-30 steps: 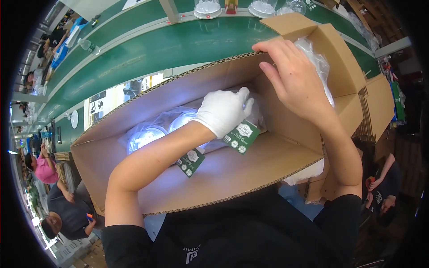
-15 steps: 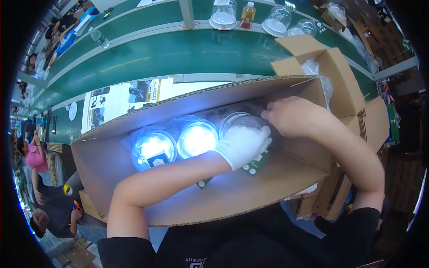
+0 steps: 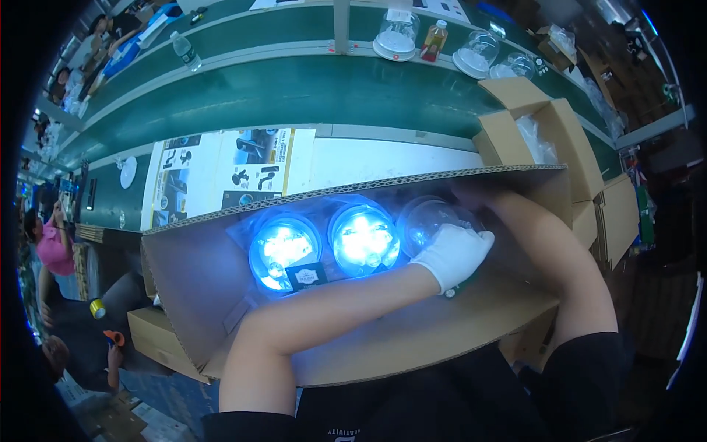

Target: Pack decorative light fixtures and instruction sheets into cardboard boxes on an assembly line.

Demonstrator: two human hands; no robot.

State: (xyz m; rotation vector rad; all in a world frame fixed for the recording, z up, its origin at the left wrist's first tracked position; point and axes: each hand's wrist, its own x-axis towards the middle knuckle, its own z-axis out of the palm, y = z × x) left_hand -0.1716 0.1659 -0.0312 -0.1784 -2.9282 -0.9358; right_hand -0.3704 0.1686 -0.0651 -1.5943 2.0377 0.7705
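Large corrugated cardboard carton (image 3: 221, 295), brown, matte, long and shallow, lies open just below the camera; the fluted edge of its far wall shows as a dotted line.

Inside, three clear dome-shaped lamps stand in a row, wrapped in glossy plastic film:
- left dome (image 3: 284, 250): round, lit bright blue-white, a small dark square tag (image 3: 305, 276) lying at its front.
- middle dome (image 3: 364, 239): round, lit the same blue-white, touching or just beside the left one.
- right dome (image 3: 434, 219): transparent, unlit, pale reflections on its smooth curved shell.

Left hand (image 3: 455, 254): in a white knit cotton glove, forearm bare, reaching across the carton from lower left. Grip: palm and curled fingers cupped over the right dome's near side, resting on it; full closure around it cannot be told.

Right hand (image 3: 471, 197): bare, deep in the carton's right end behind the right dome, mostly shadowed by the wall. Grip state cannot be told.

Beyond the carton: white worktop (image 3: 383, 158) with printed picture sheets (image 3: 228, 173), flat and glossy. Behind it a green conveyor belt (image 3: 294, 88), smooth. On the far ledge, more clear domes on white bases (image 3: 396, 37) and a small bottle with orange liquid (image 3: 434, 40). At right, a smaller open cardboard box (image 3: 571, 144) holding crumpled clear plastic.
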